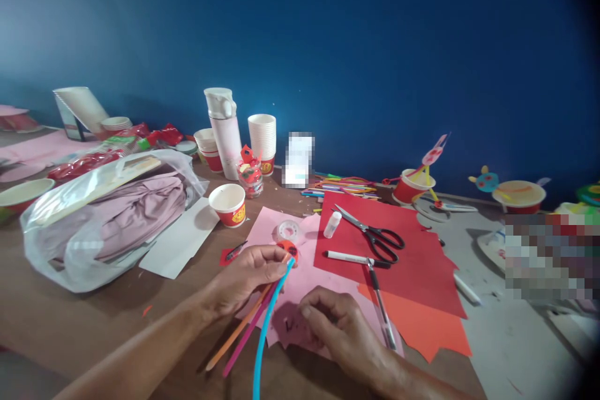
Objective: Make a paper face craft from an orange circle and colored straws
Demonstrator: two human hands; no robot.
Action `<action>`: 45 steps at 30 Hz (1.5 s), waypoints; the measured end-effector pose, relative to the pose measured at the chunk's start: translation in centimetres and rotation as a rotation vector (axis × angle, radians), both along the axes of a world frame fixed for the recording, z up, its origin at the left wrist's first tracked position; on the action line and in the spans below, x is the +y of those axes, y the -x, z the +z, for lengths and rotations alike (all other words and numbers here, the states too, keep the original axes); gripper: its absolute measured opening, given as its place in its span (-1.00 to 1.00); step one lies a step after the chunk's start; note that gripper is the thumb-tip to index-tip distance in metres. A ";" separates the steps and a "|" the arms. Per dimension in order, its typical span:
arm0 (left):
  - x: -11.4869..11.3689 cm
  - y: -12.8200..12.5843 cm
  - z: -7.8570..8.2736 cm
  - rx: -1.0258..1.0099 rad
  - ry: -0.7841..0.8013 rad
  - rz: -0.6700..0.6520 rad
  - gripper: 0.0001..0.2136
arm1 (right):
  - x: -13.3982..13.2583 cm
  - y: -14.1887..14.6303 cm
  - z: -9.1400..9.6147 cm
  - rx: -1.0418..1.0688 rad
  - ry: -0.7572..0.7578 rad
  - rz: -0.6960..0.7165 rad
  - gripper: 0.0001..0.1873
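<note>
Head view: the left hand pinches the upper end of a long, bendy, bright-blue strip, beside a small round orange-red piece with dark markings. The right hand is apart from it, loosely curled above torn-edged pink paper; I cannot tell whether its fingers hold anything. A slim orange strip and a slim magenta strip slant out below the left hand.

The blue strip's long lower length, running out of frame, could swing and twist the pinched end loose. The round piece, gripped hard, might crease. A sweep rightward could knock the black-handled scissors, the white-barrelled marker or the clear-barrelled pen.

Bare brown tabletop gives the left forearm room; the white paper cup with a red band stands just beyond that hand.
</note>
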State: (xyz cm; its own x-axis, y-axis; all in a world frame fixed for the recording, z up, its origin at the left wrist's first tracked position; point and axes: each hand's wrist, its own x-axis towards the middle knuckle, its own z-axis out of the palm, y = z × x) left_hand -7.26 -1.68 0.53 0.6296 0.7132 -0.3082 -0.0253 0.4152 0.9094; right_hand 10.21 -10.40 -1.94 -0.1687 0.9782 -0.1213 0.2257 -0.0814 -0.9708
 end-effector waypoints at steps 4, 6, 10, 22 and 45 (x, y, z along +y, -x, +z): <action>-0.4 -0.7 -0.9 0.117 -0.195 -0.023 -0.64 | 0.3 -0.7 0.3 -0.078 -0.079 -0.037 -0.80; -0.7 -1.0 -1.3 0.179 -0.272 -0.060 -0.62 | 0.3 -1.0 0.5 -0.110 -0.110 -0.035 -0.81; -1.3 -1.4 -1.5 0.267 -0.402 -0.102 -0.63 | 0.0 -1.1 0.5 -0.115 -0.113 0.010 -0.82; -1.3 -1.4 -1.0 0.479 -0.731 -0.075 -0.68 | -0.3 -0.9 0.3 -0.092 -0.104 0.090 -0.81; 1.9 1.9 0.8 0.660 -0.990 0.623 -0.64 | 3.4 -7.3 4.5 0.075 -0.448 -0.467 -0.63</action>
